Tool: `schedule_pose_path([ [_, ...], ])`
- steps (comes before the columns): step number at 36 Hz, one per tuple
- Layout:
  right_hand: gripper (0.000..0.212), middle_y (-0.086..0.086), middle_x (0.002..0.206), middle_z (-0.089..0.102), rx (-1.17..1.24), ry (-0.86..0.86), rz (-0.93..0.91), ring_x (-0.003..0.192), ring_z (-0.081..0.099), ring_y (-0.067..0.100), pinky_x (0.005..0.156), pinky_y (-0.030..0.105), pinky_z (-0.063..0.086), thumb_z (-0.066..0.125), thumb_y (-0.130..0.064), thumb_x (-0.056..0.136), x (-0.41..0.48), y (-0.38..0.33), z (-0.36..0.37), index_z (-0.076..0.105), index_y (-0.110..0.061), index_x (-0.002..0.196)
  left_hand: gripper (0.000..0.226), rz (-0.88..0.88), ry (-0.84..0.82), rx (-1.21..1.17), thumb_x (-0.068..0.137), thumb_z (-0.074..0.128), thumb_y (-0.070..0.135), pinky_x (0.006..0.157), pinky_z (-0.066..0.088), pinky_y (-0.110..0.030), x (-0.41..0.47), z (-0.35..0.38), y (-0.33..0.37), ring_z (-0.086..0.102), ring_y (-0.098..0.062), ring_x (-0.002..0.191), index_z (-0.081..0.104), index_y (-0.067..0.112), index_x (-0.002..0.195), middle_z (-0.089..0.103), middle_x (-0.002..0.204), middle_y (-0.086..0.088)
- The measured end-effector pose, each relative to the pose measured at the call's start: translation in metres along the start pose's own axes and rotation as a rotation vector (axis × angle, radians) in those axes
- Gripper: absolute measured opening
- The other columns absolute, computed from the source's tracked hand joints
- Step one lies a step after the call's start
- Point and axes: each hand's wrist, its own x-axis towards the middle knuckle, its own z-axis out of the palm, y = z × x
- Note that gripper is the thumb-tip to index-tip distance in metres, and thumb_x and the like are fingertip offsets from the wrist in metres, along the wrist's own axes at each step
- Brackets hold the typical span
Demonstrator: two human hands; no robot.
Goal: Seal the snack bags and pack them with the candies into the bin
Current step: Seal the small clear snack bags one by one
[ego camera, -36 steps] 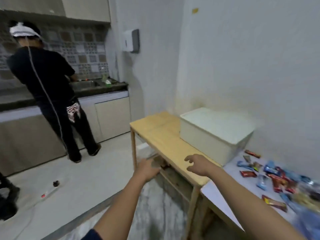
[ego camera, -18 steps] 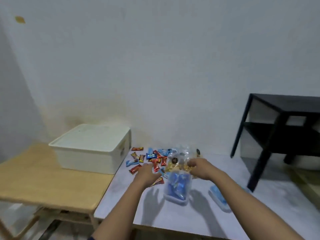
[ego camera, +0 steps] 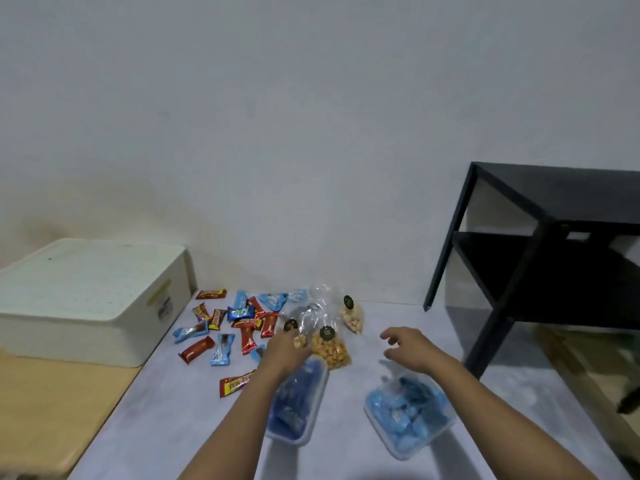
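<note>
Clear snack bag (ego camera: 328, 344) of orange pieces is lying mid-desk (ego camera: 173, 427), long axis running toward the far edge, neck pointing at the wall. Left hand (ego camera: 285, 351) is touching it, possibly pinching; right hand (ego camera: 412, 348) is hovering, fingers spread. Cream bin (ego camera: 86, 299) is sitting left.

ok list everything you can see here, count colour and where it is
bin: one, white, lid on, on the wooden table at far left
wooden table: one, light wood, left edge
grey table: one, pale grey, centre
candies: a loose scatter, red and blue wrappers, grey table right of the bin; count unclear
snack bags: about three, clear with yellow snacks and dark round labels, behind the hands
clear containers: two, blue contents, front of the grey table
black shelf unit: one, right side
left hand: at the snack bags, grip unclear
right hand: open, holding nothing, above the table
</note>
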Motion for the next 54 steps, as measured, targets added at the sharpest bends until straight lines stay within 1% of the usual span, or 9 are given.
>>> schedule_pose_path([
  [13, 0.031, 0.010, 0.112, 0.060, 0.253, 0.057, 0.047, 0.101, 0.055, 0.020, 0.077, 0.019, 0.039, 0.047, -0.008, 0.090, 0.137, -0.048, 0.064, 0.061, -0.006, 0.117, 0.055, -0.062, 0.024, -0.062, 0.090, 0.056, 0.029, 0.098, 0.042, -0.034, 0.147, -0.028, -0.045, 0.052, -0.022, 0.112, 0.038, 0.008, 0.138, 0.048, 0.135, -0.015],
  [15, 0.020, 0.006, 0.088, 0.057, 0.281, 0.100, 0.064, 0.083, 0.051, 0.017, 0.060, 0.015, 0.036, 0.045, -0.008, 0.086, 0.154, -0.060, 0.076, 0.064, -0.009, 0.096, 0.048, -0.052, 0.018, -0.096, 0.091, 0.055, 0.023, 0.087, 0.045, -0.032, 0.167, -0.030, -0.050, 0.053, -0.015, 0.092, 0.043, 0.004, 0.133, 0.057, 0.117, -0.013],
  [18, 0.021, 0.000, 0.065, 0.044, 0.320, 0.201, 0.086, 0.065, 0.041, 0.015, 0.054, 0.017, 0.031, 0.048, -0.008, 0.080, 0.173, -0.074, 0.095, 0.045, -0.019, 0.063, 0.053, -0.056, 0.015, -0.154, 0.092, 0.053, 0.026, 0.096, 0.042, -0.035, 0.189, -0.028, -0.059, 0.051, -0.023, 0.115, 0.037, 0.006, 0.139, 0.051, 0.129, -0.011],
  [21, 0.011, 0.013, 0.085, 0.061, 0.370, 0.256, 0.142, 0.081, 0.056, 0.026, 0.073, 0.035, 0.046, 0.053, -0.005, 0.084, 0.185, -0.080, 0.108, 0.061, -0.003, 0.091, 0.055, -0.055, -0.016, -0.229, 0.094, 0.050, 0.028, 0.098, 0.042, -0.033, 0.201, -0.024, -0.064, 0.047, -0.024, 0.124, 0.032, 0.008, 0.142, 0.046, 0.139, -0.011],
  [23, 0.016, 0.009, 0.088, 0.060, 0.436, 0.260, 0.172, 0.085, 0.057, 0.023, 0.077, 0.034, 0.047, 0.056, -0.010, 0.086, 0.193, -0.083, 0.111, 0.060, -0.004, 0.100, 0.049, -0.054, -0.010, -0.305, 0.095, 0.048, 0.024, 0.076, 0.046, -0.019, 0.207, -0.022, -0.065, 0.053, -0.015, 0.104, 0.036, 0.009, 0.140, 0.053, 0.124, -0.007],
  [30, 0.007, 0.001, 0.085, 0.066, 0.654, 0.283, 0.194, 0.080, 0.061, 0.018, 0.071, 0.032, 0.051, 0.058, -0.019, 0.087, 0.205, -0.089, 0.116, 0.064, -0.015, 0.086, 0.020, -0.038, 0.077, -0.469, 0.095, 0.049, 0.022, 0.065, 0.041, -0.016, 0.211, -0.024, -0.070, 0.054, -0.014, 0.089, 0.057, 0.009, 0.107, 0.057, 0.092, 0.001],
  [37, 0.006, -0.004, 0.067, 0.057, 0.722, 0.324, -0.067, 0.058, 0.053, -0.002, 0.057, 0.011, 0.041, 0.062, -0.009, 0.087, 0.192, -0.107, 0.099, 0.064, -0.008, 0.082, 0.009, 0.036, 0.150, -0.560, 0.090, 0.058, 0.017, 0.070, 0.047, -0.024, 0.195, -0.060, -0.074, 0.059, -0.020, 0.082, 0.063, 0.010, 0.091, 0.063, 0.084, -0.004],
  [47, 0.026, -0.005, 0.073, 0.061, 0.607, 0.402, -0.416, 0.072, 0.054, 0.003, 0.064, 0.004, 0.039, 0.063, -0.004, 0.084, 0.168, -0.155, -0.004, 0.059, -0.023, 0.066, 0.009, 0.319, 0.238, -0.692, 0.090, 0.055, 0.004, 0.064, 0.050, -0.011, 0.178, -0.129, 0.002, 0.059, -0.013, 0.074, 0.062, -0.002, 0.093, 0.063, 0.077, -0.008],
  [54, 0.021, -0.006, 0.073, 0.062, 0.598, 0.590, -0.493, 0.072, 0.055, 0.002, 0.062, 0.003, 0.039, 0.063, -0.007, 0.085, 0.151, -0.165, -0.058, 0.061, -0.020, 0.069, 0.009, 0.481, 0.286, -0.653, 0.092, 0.054, 0.009, 0.072, 0.049, -0.020, 0.170, -0.147, 0.056, 0.060, -0.012, 0.074, 0.061, 0.004, 0.089, 0.064, 0.078, -0.004],
])
